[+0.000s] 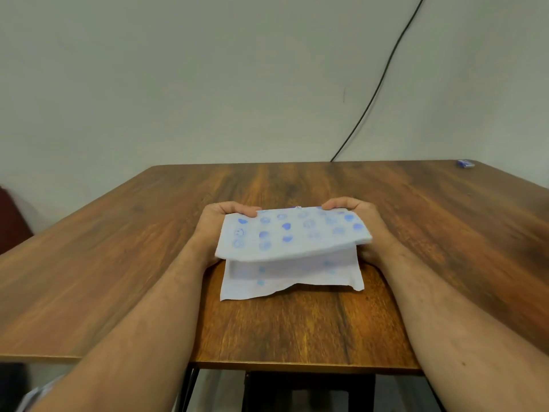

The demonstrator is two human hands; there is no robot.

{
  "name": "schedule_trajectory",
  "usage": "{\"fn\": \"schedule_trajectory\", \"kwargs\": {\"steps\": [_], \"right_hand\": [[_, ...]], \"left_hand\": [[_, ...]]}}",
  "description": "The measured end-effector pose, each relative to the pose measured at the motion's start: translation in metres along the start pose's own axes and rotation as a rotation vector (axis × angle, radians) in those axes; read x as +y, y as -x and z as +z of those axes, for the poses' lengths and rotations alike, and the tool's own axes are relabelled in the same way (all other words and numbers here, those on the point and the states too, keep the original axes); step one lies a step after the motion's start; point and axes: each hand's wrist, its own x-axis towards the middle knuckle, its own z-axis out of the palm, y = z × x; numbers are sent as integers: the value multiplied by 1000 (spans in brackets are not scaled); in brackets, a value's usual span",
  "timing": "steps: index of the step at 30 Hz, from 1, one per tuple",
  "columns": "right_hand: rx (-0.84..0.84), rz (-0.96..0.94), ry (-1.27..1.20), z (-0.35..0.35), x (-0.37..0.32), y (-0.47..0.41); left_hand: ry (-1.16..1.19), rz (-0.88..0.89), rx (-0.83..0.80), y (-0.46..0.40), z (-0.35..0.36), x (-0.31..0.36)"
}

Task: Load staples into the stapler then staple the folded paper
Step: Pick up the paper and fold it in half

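A white paper printed with blue marks lies folded over on the wooden table, its upper flap raised above the lower layer. My left hand grips the flap's far left corner, thumb on top. My right hand grips the far right corner the same way. Part of each hand is hidden under the paper. No stapler shows. A small blue box, perhaps staples, sits at the table's far right corner.
A black cable runs down the pale wall to the table's back edge. A dark red object stands at the left beside the table. Dark table legs show below the front edge.
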Motion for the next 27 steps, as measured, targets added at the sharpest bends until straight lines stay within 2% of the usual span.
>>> {"fn": "schedule_trajectory", "kwargs": {"steps": [3, 8, 11, 15, 19, 22, 27], "right_hand": [[4, 63, 13, 2, -5, 4], [22, 60, -13, 2, -2, 4], [56, 53, 61, 1, 1, 2], [66, -35, 121, 0, 4, -3], [52, -43, 145, -2, 6, -6], [63, -58, 141, -1, 7, -9], [38, -23, 118, -1, 5, -8]], "left_hand": [[65, -100, -77, 2, -1, 4], [63, -9, -63, -2, -4, -1], [72, 39, -28, -1, -2, -1], [236, 31, 6, 1, -8, -1], [48, -30, 2, -4, -6, -1], [-88, -104, -65, -5, -2, 1], [-8, -121, -38, -11, -7, 0]]}}
